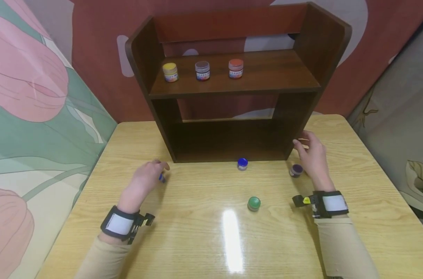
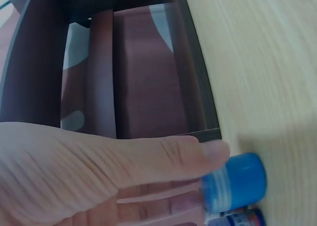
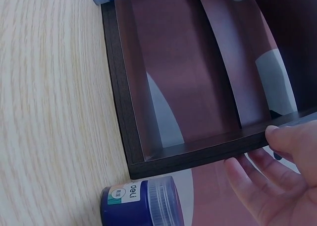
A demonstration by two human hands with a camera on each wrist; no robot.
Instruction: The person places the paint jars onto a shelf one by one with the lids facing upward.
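Note:
At the front left corner of the dark brown shelf point(image 1: 232, 139), my left hand point(image 1: 145, 174) pinches a small blue paint jar point(image 2: 242, 181) between thumb and fingers. The jar is mostly hidden under the hand in the head view. Another jar with a dark blue body point(image 2: 240, 218) shows just beside it in the left wrist view. My right hand point(image 1: 312, 155) grips the shelf's right side panel, thumb on the front edge and fingers behind. Below that hand stands a dark purple jar point(image 1: 296, 170), close to the shelf's corner.
A yellow jar point(image 1: 170, 72), a dark jar point(image 1: 202, 71) and a red jar point(image 1: 236, 69) stand on the upper board. A blue-lidded jar point(image 1: 242, 164) is at the shelf's front edge, with a green-lidded jar point(image 1: 254, 203) nearer on the wooden table point(image 1: 197, 232).

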